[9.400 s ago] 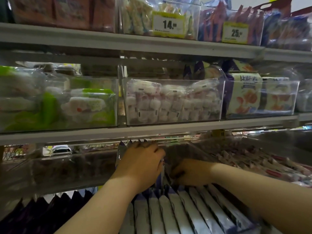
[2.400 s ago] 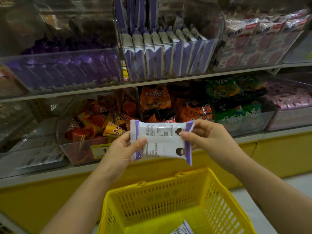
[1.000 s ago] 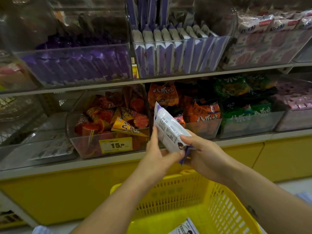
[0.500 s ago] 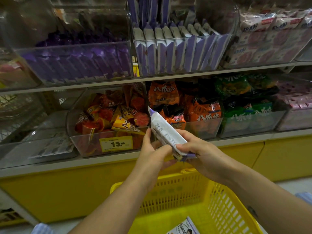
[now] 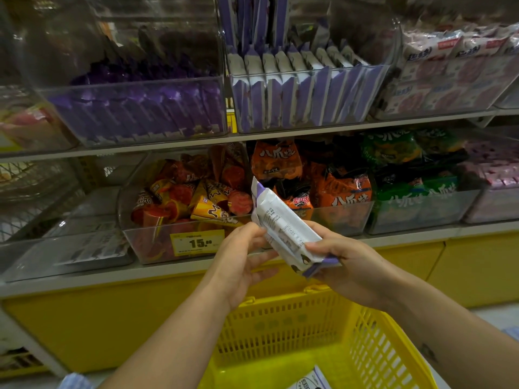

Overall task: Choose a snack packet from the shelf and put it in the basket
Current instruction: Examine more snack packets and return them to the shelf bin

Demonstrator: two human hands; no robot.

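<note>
A white snack packet with purple ends (image 5: 283, 228) is tilted in the air in front of the lower shelf, its far end up and to the left. My right hand (image 5: 345, 265) grips its near purple end. My left hand (image 5: 241, 256) touches the packet's left side with thumb and fingertips, its other fingers loose. Below both hands stands a yellow basket (image 5: 280, 321), and another white packet (image 5: 309, 381) lies on its floor at the bottom edge of the view.
Clear bins line the shelves: white-and-purple packets (image 5: 303, 88) up in the middle, dark purple packets (image 5: 140, 108) to the left, red and orange snacks (image 5: 193, 197) with a 15 price tag (image 5: 198, 242), orange bags (image 5: 337, 186), green bags (image 5: 407, 169). A yellow shelf base (image 5: 112, 318) runs below.
The packet has dropped a little and turned flatter in my hands, staying above the basket. Earlier I reached into the bin on the shelf, then held the packet flat with both hands.
</note>
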